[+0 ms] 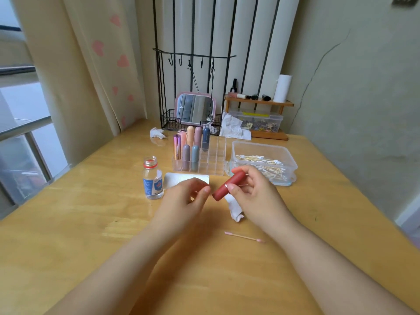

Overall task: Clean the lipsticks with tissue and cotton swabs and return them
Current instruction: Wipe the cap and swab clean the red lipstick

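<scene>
Right hand [251, 194] grips a red lipstick [228, 186] above the wooden counter [91, 223]; left hand [188, 194] hovers beside it, fingers loosely curled, holding nothing. Nearer lies a swab [244, 237]. Beyond stand a bottle [152, 178], lipstick rack [200, 155], swab box [263, 162], mirror [195, 108], curtain [102, 60].

Soft, even daylight fills the scene, entering from the window [25, 123] at the left, whose panes are washed out to pale white. The wooden table [91, 223] carries a faint sheen near its middle, and shadows under the forearms are weak and diffuse. The wide-angle lens bends the table's edges and the walls outward toward the corners. The whole picture is slightly soft, and the upper right corner is smeared.
</scene>
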`<action>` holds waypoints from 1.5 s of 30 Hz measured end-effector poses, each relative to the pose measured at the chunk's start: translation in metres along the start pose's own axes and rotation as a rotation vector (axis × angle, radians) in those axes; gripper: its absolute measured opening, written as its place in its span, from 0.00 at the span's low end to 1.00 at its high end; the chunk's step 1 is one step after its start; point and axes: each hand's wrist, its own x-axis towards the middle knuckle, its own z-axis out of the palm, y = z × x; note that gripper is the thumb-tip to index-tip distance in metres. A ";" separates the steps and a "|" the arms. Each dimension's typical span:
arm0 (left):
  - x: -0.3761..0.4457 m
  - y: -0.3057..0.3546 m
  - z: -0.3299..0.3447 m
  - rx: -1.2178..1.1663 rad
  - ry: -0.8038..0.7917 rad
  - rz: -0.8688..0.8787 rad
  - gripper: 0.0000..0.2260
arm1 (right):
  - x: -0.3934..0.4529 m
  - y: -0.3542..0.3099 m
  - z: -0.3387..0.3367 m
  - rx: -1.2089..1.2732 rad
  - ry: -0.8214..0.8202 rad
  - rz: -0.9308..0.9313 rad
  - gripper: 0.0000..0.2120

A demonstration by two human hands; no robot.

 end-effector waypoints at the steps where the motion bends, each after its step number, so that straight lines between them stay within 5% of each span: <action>1: 0.005 0.000 -0.003 0.083 0.017 0.041 0.07 | 0.008 -0.002 -0.003 -0.045 0.005 -0.019 0.13; 12: 0.059 -0.003 -0.005 0.869 -0.011 0.280 0.14 | 0.122 -0.008 0.010 -0.507 -0.079 -0.179 0.14; 19: 0.080 -0.040 0.015 0.718 0.138 0.401 0.07 | 0.163 0.010 0.034 -0.607 -0.148 -0.200 0.14; 25: 0.079 -0.047 0.025 0.716 0.158 0.419 0.14 | 0.169 0.023 0.044 -0.761 -0.295 -0.273 0.18; 32: 0.080 -0.050 0.027 0.724 0.148 0.342 0.16 | 0.164 0.019 0.040 -0.834 -0.271 -0.370 0.23; 37: 0.082 -0.048 0.025 0.712 0.173 0.342 0.15 | 0.196 0.001 0.024 -0.942 -0.082 -0.385 0.16; 45: 0.082 -0.051 0.024 0.713 0.134 0.310 0.15 | 0.231 0.003 0.040 -1.085 -0.280 -0.240 0.11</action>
